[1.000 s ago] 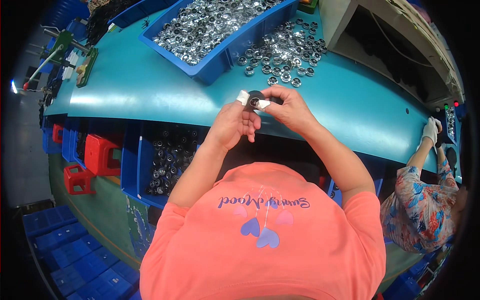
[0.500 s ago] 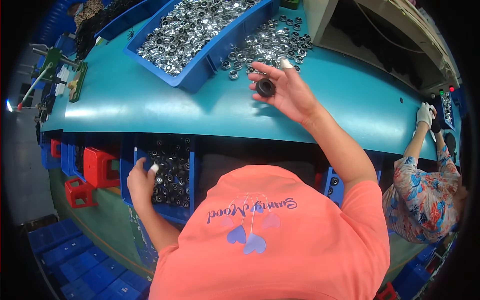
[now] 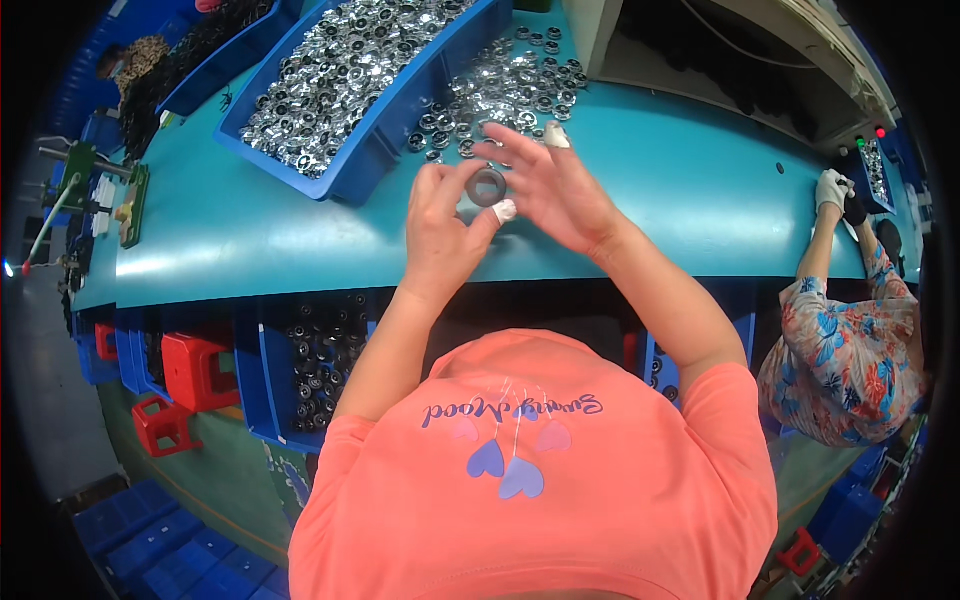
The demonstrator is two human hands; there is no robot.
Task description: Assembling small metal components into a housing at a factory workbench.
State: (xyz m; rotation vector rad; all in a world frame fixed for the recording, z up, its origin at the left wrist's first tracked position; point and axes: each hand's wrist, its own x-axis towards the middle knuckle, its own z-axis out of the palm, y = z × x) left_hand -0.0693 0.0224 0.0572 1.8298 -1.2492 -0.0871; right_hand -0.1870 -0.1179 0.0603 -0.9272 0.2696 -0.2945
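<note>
A black ring-shaped part (image 3: 474, 188) is held up over the turquoise table. My left hand (image 3: 436, 222) pinches it between the thumb, which has a white covering on its tip, and the fingers. My right hand (image 3: 560, 200) is just right of the ring, palm up, fingers spread and slightly blurred; its thumb tip is also wrapped in white. Whether the right fingertips touch the ring I cannot tell. Beyond the hands lies a loose pile of shiny silver-and-black round parts (image 3: 505, 85).
A blue bin (image 3: 345, 185) full of silver parts stands at the back left. Below the table edge, a blue crate (image 3: 275, 385) holds black wheels. A large beige box (image 3: 605, 45) stands back right. Another person's gloved hand (image 3: 830, 190) works at the far right. Red stools (image 3: 198, 370) stand left.
My left hand has come up from beside the crate of black wheels to grip the ring. The ring, earlier lying on my right fingers, is now at the left fingertips. The view has shifted slightly.
</note>
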